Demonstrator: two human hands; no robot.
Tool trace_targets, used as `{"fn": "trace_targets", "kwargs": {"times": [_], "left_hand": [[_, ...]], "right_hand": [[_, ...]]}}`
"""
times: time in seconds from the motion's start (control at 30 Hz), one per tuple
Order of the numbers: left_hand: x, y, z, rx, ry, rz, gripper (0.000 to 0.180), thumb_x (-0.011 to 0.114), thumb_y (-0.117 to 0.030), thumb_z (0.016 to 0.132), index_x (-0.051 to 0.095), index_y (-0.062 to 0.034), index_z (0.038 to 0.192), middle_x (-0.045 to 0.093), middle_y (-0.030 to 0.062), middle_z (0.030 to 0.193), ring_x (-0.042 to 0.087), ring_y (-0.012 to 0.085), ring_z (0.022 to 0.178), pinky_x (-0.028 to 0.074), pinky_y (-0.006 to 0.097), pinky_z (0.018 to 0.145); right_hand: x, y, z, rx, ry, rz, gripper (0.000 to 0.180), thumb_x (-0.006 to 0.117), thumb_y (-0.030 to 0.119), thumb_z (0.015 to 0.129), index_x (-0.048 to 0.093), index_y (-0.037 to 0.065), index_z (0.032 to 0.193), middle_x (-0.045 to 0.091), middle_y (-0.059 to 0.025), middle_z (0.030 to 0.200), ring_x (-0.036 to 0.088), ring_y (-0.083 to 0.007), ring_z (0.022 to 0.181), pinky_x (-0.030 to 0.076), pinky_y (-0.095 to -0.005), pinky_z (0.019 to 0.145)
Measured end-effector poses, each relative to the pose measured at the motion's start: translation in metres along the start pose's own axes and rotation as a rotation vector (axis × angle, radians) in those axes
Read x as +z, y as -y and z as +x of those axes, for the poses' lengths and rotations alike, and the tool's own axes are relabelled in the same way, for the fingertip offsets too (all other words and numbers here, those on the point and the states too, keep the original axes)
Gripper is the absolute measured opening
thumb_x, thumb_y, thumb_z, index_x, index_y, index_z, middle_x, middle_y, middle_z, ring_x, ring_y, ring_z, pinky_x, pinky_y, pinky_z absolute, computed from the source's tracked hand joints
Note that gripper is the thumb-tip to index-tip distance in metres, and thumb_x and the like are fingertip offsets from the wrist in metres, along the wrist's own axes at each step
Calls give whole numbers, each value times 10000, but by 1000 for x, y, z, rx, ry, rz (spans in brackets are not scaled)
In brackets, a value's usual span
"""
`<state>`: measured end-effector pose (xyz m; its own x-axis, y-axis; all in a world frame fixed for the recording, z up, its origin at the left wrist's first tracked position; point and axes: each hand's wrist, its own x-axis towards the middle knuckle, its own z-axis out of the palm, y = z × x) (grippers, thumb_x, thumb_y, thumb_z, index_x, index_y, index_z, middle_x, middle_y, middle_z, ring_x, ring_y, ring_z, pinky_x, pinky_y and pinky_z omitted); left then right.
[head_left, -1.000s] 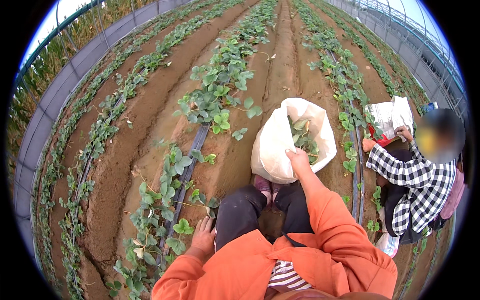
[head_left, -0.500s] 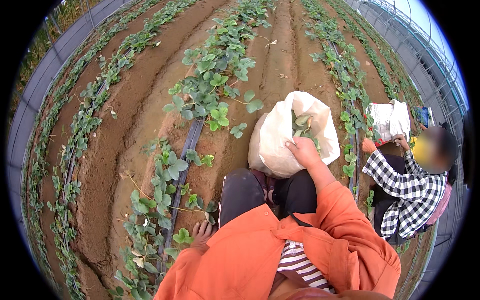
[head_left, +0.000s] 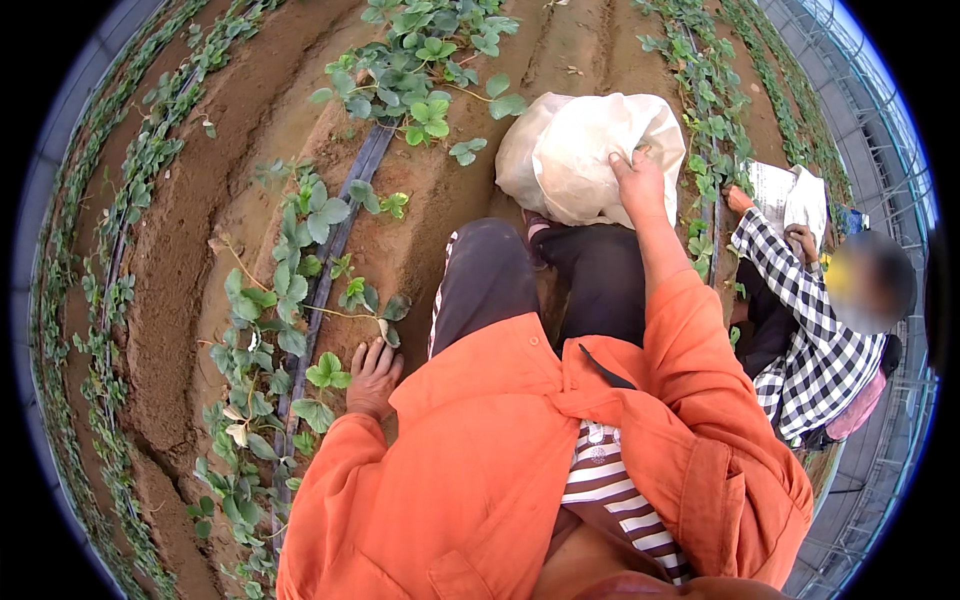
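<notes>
My right hand (head_left: 641, 185) is closed on the near rim of a white sack (head_left: 580, 165), which stands on the soil just past my feet. The sack's mouth faces far right, and its contents are hidden at this moment. My left hand (head_left: 374, 376) rests on the soil of the ridge with its fingers stretched out and apart. Beside its fingertips are the leaves of a strawberry plant (head_left: 328, 371). More strawberry plants (head_left: 290, 275) grow along a dark drip hose (head_left: 330, 240) left of my knees.
At right a co-worker in a checked shirt (head_left: 825, 370) crouches at the neighbouring plant row (head_left: 710, 130), beside another white sack (head_left: 797, 200). Further planted rows (head_left: 120, 290) run along the left. Muddy furrows (head_left: 565, 50) lie between the ridges.
The view has tipped downward, so most things sit higher in it. The sack's mouth has turned away, hiding the leaves that showed inside. My right hand keeps its hold; my left stays on the soil.
</notes>
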<state>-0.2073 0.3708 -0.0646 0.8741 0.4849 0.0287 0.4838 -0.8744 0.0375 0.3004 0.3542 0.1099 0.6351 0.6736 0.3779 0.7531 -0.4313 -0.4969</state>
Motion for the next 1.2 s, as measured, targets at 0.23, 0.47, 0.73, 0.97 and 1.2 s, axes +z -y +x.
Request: {"fn": "trace_targets", "kwargs": {"times": [0.23, 0.47, 0.73, 0.97, 1.2], "left_hand": [[1, 0, 5, -27, 50, 36, 370, 507, -244, 799, 590, -168, 1151, 448, 37, 1312, 327, 238, 1305, 210, 459, 1100], [6, -1, 2, -33, 66, 90, 360, 526, -280, 782, 602, -205, 1126, 484, 15, 1238, 370, 223, 1268, 233, 456, 1081], [14, 1, -6, -77, 66, 8, 359, 669, -332, 660, 640, -257, 1010, 484, -33, 1189, 388, 189, 1235, 275, 461, 1054], [19, 2, -1, -66, 22, 24, 245, 662, -302, 687, 616, -243, 921, 476, -50, 1189, 352, 170, 1262, 290, 464, 1057], [23, 1, -6, -34, -35, 103, 356, 662, -337, 679, 594, -269, 1021, 424, -55, 1250, 294, 198, 1292, 263, 480, 1071]], "right_hand": [[-9, -16, 70, -25, 126, -137, 380, 585, 356, 844, 592, -24, 859, 615, -265, 889, 569, -428, 896, 439, -470, 785], [48, -29, 92, 12, 190, 59, 383, 582, 355, 847, 631, -4, 973, 641, -232, 906, 594, -392, 893, 455, -422, 792], [59, -18, 112, 68, 230, 286, 338, 597, 304, 854, 637, -4, 988, 657, -169, 855, 605, -278, 809, 452, -339, 764], [53, -29, 125, 93, 208, 282, 324, 614, 278, 850, 642, -14, 986, 655, -152, 834, 594, -237, 785, 445, -317, 755], [63, -51, 136, 24, 205, 218, 343, 604, 323, 845, 648, 11, 981, 650, -149, 814, 596, -254, 766, 452, -336, 753]]}}
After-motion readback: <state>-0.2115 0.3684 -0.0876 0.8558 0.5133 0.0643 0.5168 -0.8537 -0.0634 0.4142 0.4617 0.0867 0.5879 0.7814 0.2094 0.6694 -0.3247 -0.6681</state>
